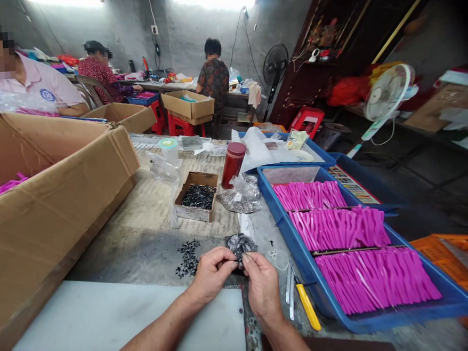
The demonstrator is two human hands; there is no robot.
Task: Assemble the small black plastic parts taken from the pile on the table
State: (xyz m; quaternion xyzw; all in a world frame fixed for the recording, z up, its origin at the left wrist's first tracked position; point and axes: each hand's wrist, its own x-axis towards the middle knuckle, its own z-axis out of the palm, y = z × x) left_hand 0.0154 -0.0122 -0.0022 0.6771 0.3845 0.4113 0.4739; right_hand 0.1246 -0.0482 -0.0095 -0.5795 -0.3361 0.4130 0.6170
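Observation:
Both my hands meet at a small clear plastic bag (242, 243) with dark contents, low over the grey worktable (143, 251). My left hand (214, 273) pinches one side of the bag between thumb and fingers. On the opposite side, my right hand (261, 280) grips it the same way. Just left of the bag lies a loose pile of small black parts (187, 258). Farther back stands an open cardboard box (194, 213) filled with similar black parts. Beside my right hand are a yellow-handled tool (307, 306), thin metal strips (290, 294) and white rubber bands (277, 258).
A blue tray (364, 324) with rows of magenta pieces (377, 278) stands at right. A large cardboard box (61, 219) borders the left. A white board (127, 316) lies in front. Behind are a dark red canister (233, 165) and a plastic bag of small parts (241, 196). Several people sit farther back.

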